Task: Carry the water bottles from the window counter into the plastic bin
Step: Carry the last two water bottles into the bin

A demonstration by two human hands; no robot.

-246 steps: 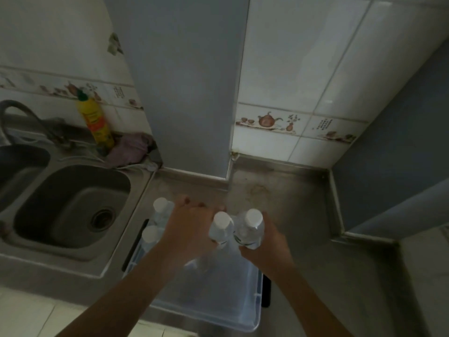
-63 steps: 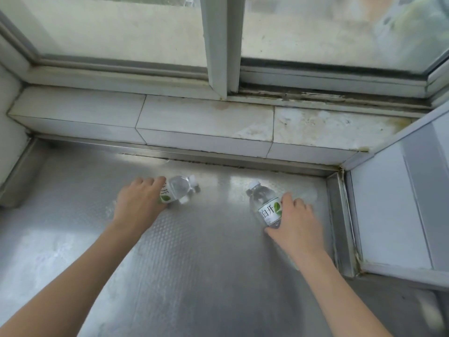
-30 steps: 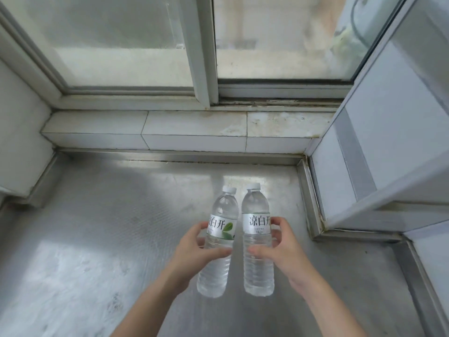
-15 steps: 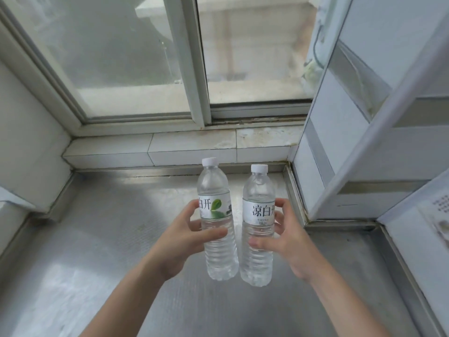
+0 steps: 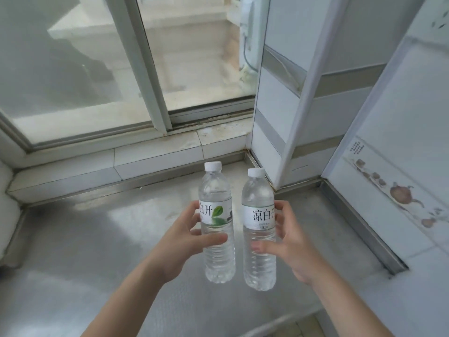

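Observation:
Two clear water bottles with white caps and white labels are held upright side by side above the steel window counter [image 5: 85,239]. My left hand [image 5: 184,237] is wrapped around the left water bottle [image 5: 216,203], whose label shows a green leaf. My right hand [image 5: 289,242] grips the right water bottle [image 5: 258,198] at its label. The bottles are a small gap apart and neither touches the counter. The plastic bin is out of view.
A sliding window [image 5: 145,69] with a tiled sill [image 5: 145,156] runs along the back of the counter. A white tiled pillar [image 5: 291,117] and a tiled wall [image 5: 401,166] with teapot pictures stand on the right. A counter edge shows at the bottom right.
Both bottles were picked up from lying on the counter and are now held upright in the air. The view has swung to the right, bringing the tiled wall into sight.

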